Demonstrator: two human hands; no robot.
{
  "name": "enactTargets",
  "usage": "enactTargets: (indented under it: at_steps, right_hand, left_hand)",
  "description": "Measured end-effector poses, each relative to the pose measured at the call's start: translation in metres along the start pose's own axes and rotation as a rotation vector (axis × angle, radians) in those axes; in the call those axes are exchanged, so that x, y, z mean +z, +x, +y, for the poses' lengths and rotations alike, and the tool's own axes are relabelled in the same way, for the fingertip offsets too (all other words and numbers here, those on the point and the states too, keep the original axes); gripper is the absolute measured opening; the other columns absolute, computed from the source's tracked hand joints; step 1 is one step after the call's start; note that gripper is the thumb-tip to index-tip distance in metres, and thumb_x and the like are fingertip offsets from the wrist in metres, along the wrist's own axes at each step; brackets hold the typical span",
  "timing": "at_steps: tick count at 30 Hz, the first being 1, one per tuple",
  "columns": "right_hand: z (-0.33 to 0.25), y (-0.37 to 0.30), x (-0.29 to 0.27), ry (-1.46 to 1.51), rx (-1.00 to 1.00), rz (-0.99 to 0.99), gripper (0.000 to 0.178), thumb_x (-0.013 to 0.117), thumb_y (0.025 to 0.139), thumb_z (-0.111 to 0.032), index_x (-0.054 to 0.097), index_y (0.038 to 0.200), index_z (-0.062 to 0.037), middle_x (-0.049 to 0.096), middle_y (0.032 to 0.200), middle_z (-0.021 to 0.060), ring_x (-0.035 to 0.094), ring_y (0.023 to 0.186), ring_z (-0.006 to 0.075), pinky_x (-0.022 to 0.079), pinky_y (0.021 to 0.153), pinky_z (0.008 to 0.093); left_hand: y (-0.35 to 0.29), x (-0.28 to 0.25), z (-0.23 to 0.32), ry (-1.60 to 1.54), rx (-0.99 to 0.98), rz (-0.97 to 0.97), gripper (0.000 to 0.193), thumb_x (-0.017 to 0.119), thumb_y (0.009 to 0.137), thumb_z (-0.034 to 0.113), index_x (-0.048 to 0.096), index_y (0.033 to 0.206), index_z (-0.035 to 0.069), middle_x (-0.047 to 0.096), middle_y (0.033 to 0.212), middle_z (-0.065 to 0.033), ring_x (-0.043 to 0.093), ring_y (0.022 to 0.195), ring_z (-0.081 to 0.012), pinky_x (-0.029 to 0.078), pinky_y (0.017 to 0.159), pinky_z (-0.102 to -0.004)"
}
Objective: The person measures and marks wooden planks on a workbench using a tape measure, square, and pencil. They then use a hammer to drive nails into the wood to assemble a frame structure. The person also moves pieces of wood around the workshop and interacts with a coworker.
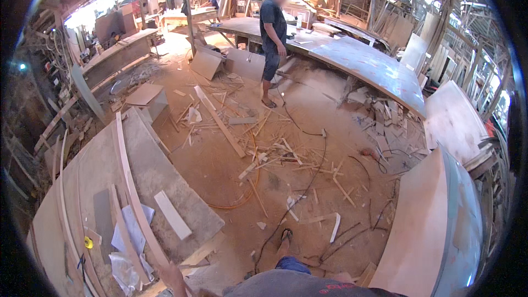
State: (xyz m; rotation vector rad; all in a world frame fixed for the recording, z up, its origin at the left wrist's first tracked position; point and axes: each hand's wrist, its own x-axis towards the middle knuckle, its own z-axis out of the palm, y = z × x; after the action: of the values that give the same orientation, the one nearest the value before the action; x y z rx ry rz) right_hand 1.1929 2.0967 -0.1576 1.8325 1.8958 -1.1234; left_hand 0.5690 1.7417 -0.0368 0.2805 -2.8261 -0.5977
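Note:
At the lower left, my left hand (174,278) is at the near end of a long, narrow wooden strip (132,187). Its fingers seem closed around that end, though they show only in part. The strip runs away from me over a worn workbench (181,192). Beside it on the bench lie a short pale board (172,215), some white paper sheets (144,215), a crumpled clear plastic bag (124,269) and a yellow tape measure (88,242). More long thin strips (69,214) stretch along the bench's left side. My right hand is out of the picture.
Offcuts and sticks (275,157) litter the floor, with a black cable (316,173) and an orange hose (256,159) among them. Large curved sheets (423,220) stand at my right. Another person (272,38) stands by a long table (357,60). A farther person (213,1) is at the back.

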Motion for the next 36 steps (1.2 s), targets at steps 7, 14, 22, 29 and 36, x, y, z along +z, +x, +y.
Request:
enactTargets:
  at_steps: [7,14,22,29,36]
  right_hand:
    - [-0.08,0.288,-0.12,-1.058,-0.82,-0.113,0.03,0.059,0.086,-0.034,0.077,0.096,-0.0125,0.075,0.1,0.0098,0.072,0.093,0.0309,0.057,0.076,0.047]
    - [-0.273,0.393,-0.177,-0.122,-0.554,0.29,0.027,0.063,0.083,-0.028,0.077,0.1,-0.0126,0.074,0.099,0.0141,0.071,0.093,0.0329,0.056,0.084,0.0454]
    - [-0.305,0.385,-0.153,-0.132,-0.602,0.06,0.021,0.061,0.083,-0.026,0.074,0.096,-0.0143,0.072,0.091,0.0156,0.07,0.084,0.0352,0.055,0.074,0.0501]
    - [-0.208,0.349,-0.116,-0.755,-0.38,-0.319,0.03,0.057,0.088,-0.034,0.075,0.095,-0.0112,0.073,0.085,0.0123,0.073,0.086,0.0343,0.059,0.07,0.0488]
    - [-0.187,0.36,-0.093,-0.689,-0.275,-0.318,0.034,0.057,0.089,-0.039,0.076,0.11,-0.0201,0.075,0.106,0.0097,0.073,0.098,0.0303,0.059,0.082,0.0445]
  left_hand:
    - [-0.016,-0.068,0.166,0.075,0.467,0.346,0.043,0.069,0.087,0.047,0.065,0.104,0.008,0.066,0.092,-0.0113,0.065,0.089,-0.0327,0.052,0.077,-0.0462]
    - [-0.017,0.03,0.227,-0.066,0.482,0.157,0.015,0.068,0.077,0.01,0.058,0.086,0.003,0.059,0.098,-0.0185,0.057,0.098,-0.0409,0.042,0.083,-0.0485]
    - [-0.009,0.115,0.37,-0.093,0.751,-0.013,0.009,0.062,0.08,0.005,0.061,0.088,0.004,0.061,0.095,-0.015,0.058,0.096,-0.0347,0.044,0.08,-0.0441]
    - [0.085,0.194,0.441,-0.405,0.787,-0.202,0.009,0.063,0.079,0.003,0.062,0.089,0.003,0.061,0.096,-0.0141,0.06,0.093,-0.0323,0.045,0.074,-0.0392]
    - [0.105,0.261,0.553,-0.41,1.058,-0.524,0.01,0.067,0.079,0.008,0.068,0.089,0.004,0.061,0.088,-0.0153,0.063,0.08,-0.0337,0.051,0.069,-0.0394]
